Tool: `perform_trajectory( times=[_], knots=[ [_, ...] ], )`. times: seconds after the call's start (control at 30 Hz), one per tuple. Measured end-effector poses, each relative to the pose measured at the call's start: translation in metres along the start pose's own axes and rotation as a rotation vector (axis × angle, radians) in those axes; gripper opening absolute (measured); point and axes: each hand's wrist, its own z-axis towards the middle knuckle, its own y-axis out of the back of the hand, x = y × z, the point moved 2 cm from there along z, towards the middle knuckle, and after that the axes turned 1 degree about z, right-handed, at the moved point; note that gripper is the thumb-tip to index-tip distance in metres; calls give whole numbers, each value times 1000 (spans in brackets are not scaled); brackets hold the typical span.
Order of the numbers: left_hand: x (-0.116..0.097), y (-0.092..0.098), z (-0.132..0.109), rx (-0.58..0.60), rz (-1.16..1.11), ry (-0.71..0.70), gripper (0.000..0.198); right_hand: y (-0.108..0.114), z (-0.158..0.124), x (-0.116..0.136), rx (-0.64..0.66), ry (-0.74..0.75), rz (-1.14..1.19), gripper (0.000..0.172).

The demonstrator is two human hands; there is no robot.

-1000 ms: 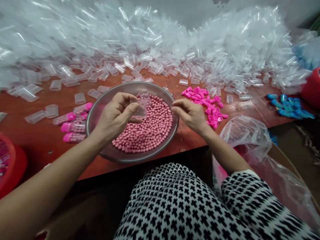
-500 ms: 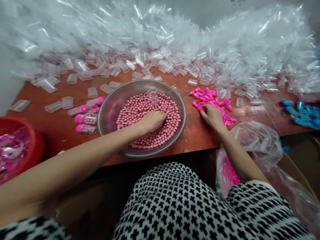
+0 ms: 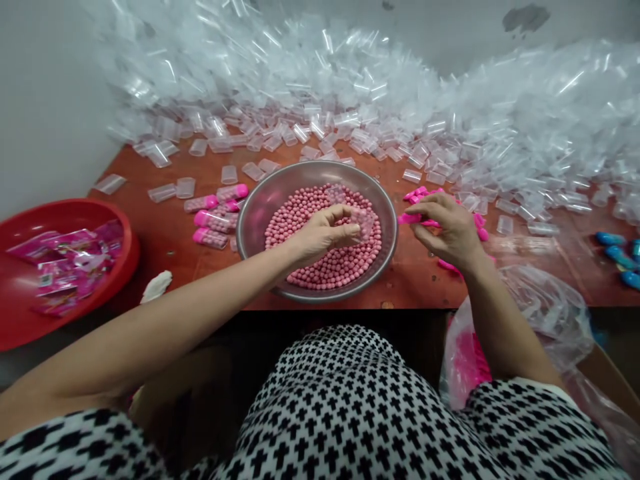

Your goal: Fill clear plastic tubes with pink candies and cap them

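Note:
Over the metal bowl [image 3: 257, 200] of round pink candy balls [image 3: 320, 277], my left hand [image 3: 330, 230] pinches a clear plastic tube [image 3: 364, 225]. Pink shows through its wall, though whether balls are inside it I cannot tell. Another clear tube [image 3: 336, 194] lies on the balls. Just right of the bowl, my right hand [image 3: 447, 230] holds a bright pink cap [image 3: 409, 218] between thumb and fingers. Behind and under that hand lies a pile of similar pink caps [image 3: 480, 221], partly hidden by it. Several filled tubes with pink caps [image 3: 213, 220] rest left of the bowl.
A great heap of clear tubes [image 3: 320, 80] covers the table's back. On the left is a red basin [image 3: 133, 253] with pink packets [image 3: 75, 267]. Blue pieces [image 3: 620, 253] lie far right. A plastic bag [image 3: 545, 313] hangs at the front edge near my right forearm.
My left hand has risen from the candy balls with a clear tube in its fingers. My right hand has lifted from the pile with a pink cap. The view has turned left.

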Motion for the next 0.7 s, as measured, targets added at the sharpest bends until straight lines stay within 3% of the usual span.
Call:
perform_trajectory(
  times=[0.17, 0.33, 0.53, 0.7],
  knots=[
    [3, -13, -4, 49, -55, -48, 29, -26, 27, 26, 81, 54, 245, 16],
    [-2, -7, -10, 17, 21, -121, 30, -54, 30, 23, 102, -94, 519, 18],
    [-12, 11, -20, -93, 155, -280, 30, -52, 32, 26, 60, -237, 675, 26],
    [-8, 19, -19, -97, 140, -321, 32, -48, 39, 40, 115, -107, 472, 31]
  ],
)
